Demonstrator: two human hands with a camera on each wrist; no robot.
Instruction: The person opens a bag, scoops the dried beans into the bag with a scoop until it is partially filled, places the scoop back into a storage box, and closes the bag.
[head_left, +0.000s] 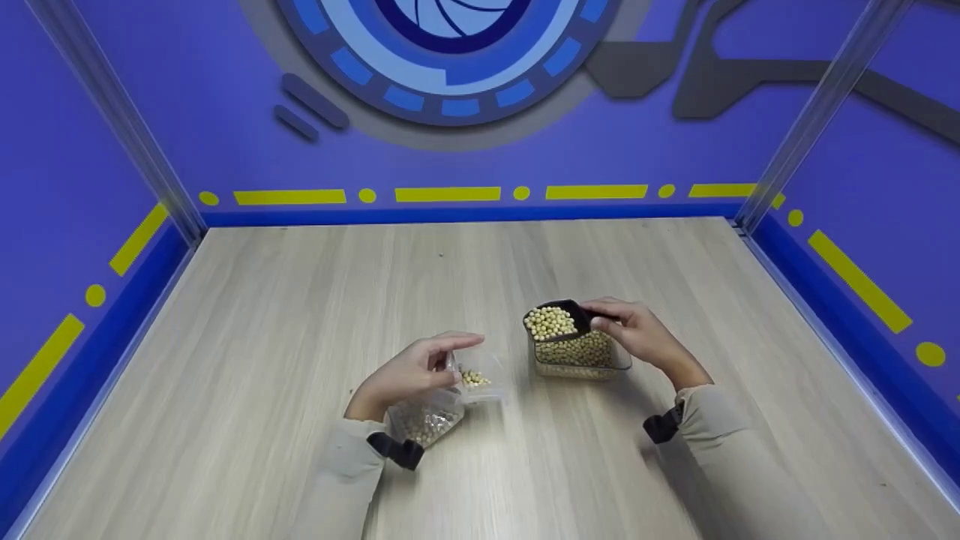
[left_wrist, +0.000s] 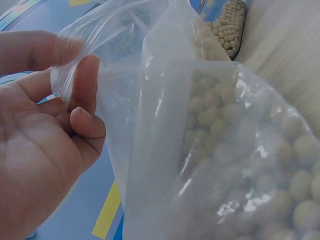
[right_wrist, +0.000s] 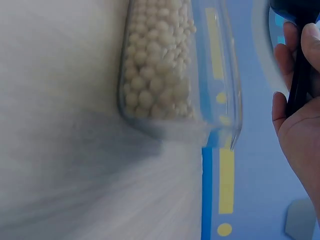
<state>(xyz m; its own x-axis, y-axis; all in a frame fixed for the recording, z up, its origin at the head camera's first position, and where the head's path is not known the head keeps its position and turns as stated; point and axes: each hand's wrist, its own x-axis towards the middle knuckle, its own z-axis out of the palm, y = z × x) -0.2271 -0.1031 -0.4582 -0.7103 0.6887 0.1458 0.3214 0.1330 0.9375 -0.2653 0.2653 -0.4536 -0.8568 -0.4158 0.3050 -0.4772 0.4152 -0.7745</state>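
Observation:
My right hand (head_left: 637, 330) grips the handle of a black scoop (head_left: 577, 313) heaped with pale round soybeans (head_left: 550, 322). The scoop is over a clear plastic container (head_left: 616, 363) that holds more beans; in the right wrist view the container (right_wrist: 227, 75) stands below the hand. My left hand (head_left: 412, 375) pinches the rim of a clear zip bag (head_left: 427, 420) between thumb and fingers. The bag's mouth gapes to the right, and beans show inside it. Up close in the left wrist view, the bag (left_wrist: 160, 150) bulges with beans at its bottom.
A light wood-grain table (head_left: 337, 285) lies under everything. Blue printed walls (head_left: 525, 165) with yellow marks rise at the back and both sides. Metal posts (head_left: 120, 112) stand in the corners. The container sits right of the bag, a short gap between them.

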